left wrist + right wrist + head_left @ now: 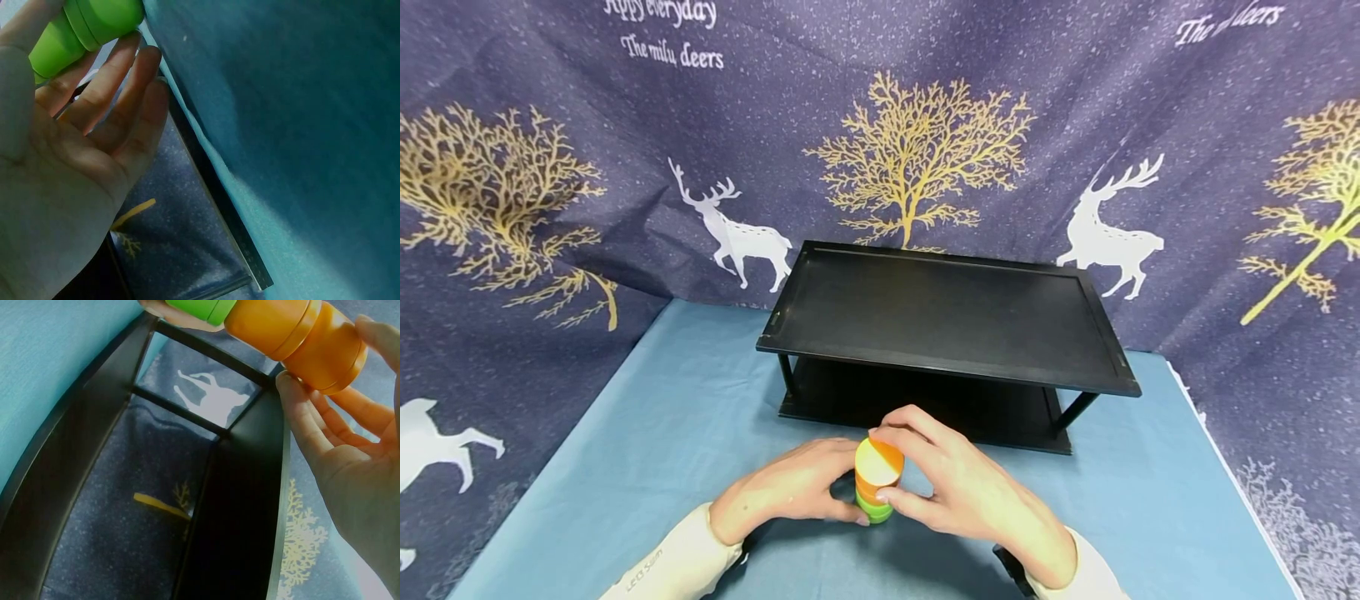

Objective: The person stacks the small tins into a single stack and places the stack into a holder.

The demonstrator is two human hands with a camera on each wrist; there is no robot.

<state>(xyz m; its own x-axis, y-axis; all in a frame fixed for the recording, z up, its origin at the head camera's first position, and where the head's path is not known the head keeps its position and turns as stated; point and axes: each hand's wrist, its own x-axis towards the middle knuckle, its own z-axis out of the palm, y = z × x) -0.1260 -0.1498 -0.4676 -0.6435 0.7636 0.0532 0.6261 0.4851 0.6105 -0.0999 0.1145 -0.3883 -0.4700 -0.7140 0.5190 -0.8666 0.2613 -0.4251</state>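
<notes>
A short stack of plastic cups stands upright on the blue cloth, green cups point(876, 512) below and orange cups point(878, 477) on top. My left hand point(793, 485) holds the green part low down, thumb in front and fingers behind. From the right, my right hand point(962, 482) grips the top orange cup near its rim between thumb and fingers. In the right wrist view, two orange cups point(325, 353) sit end to end above a green one point(203, 307). The left wrist view shows the green cups point(103, 22) between thumb and fingers.
A black two-tier rack point(940, 312) stands just behind the hands, its lower shelf point(925, 408) partly hidden by the upper. Blue cloth point(692, 400) covers the table. A dark curtain point(760, 108) with deer and trees hangs at the back and sides.
</notes>
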